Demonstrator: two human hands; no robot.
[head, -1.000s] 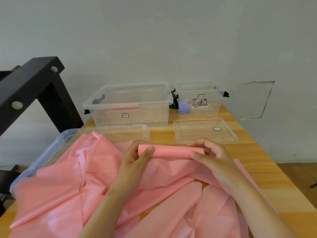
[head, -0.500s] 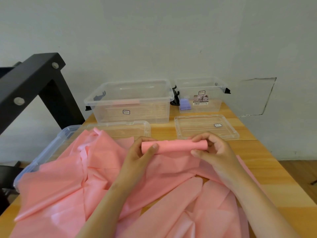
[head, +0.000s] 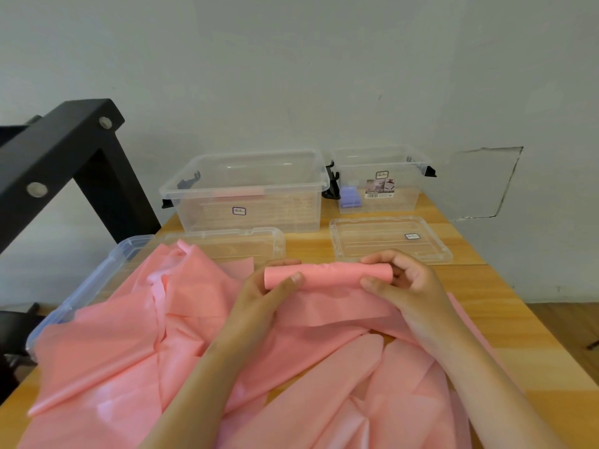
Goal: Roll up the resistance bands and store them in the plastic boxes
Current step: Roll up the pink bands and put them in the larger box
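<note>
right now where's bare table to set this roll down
Bare wood: the gap between the big lid and small lid, and the strip right of the right hand, below the small lid. Loose bands cover the near and left table: crowded.

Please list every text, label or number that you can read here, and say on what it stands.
No text can be read.
Large box sticker: too small to read.
Small box sticker: blurred.
Barcode label below it: blurred.
Right lid sticker: blurred.
</note>
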